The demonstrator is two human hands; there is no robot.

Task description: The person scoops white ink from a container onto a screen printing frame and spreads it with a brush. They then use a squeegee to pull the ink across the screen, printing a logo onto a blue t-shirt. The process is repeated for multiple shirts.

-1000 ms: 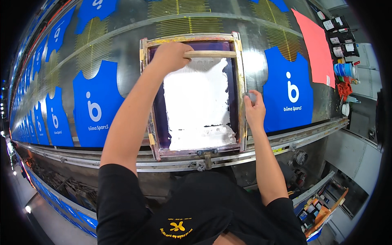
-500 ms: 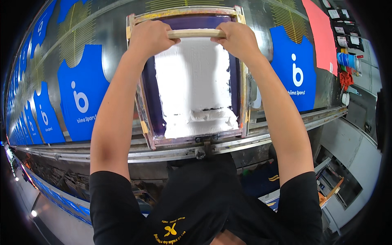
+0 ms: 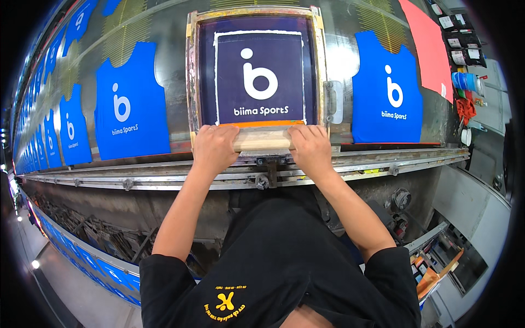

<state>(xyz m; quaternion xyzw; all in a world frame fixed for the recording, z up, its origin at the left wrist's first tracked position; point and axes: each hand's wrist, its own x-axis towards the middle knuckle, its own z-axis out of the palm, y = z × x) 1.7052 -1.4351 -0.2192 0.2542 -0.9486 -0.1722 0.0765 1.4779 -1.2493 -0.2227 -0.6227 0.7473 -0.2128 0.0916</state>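
A squeegee [image 3: 263, 140] with a pale wooden handle and an orange blade edge lies across the near end of a screen-printing frame [image 3: 192, 71]. Its left end is gripped by my left hand [image 3: 215, 147], and its right end by my right hand [image 3: 311, 148]; both hands are closed on the wood. Beyond the blade, the dark purple mesh [image 3: 224, 71] shows a white rounded logo with small lettering below it. A thin rough line of white ink borders that area on the left, far and right sides. Any ink in front of the blade is hidden by squeegee and hands.
Blue shirt panels with white prints lie either side, one panel [image 3: 131, 98] to the left and another panel [image 3: 386, 87] to the right. A metal rail [image 3: 147, 177] runs along the table's near edge. Pink sheet [image 3: 424, 49] and containers [image 3: 464, 82] are at far right.
Both hands have drawn the squeegee from the frame's far end to its near end. The thick white ink has left the middle of the mesh, showing the logo.
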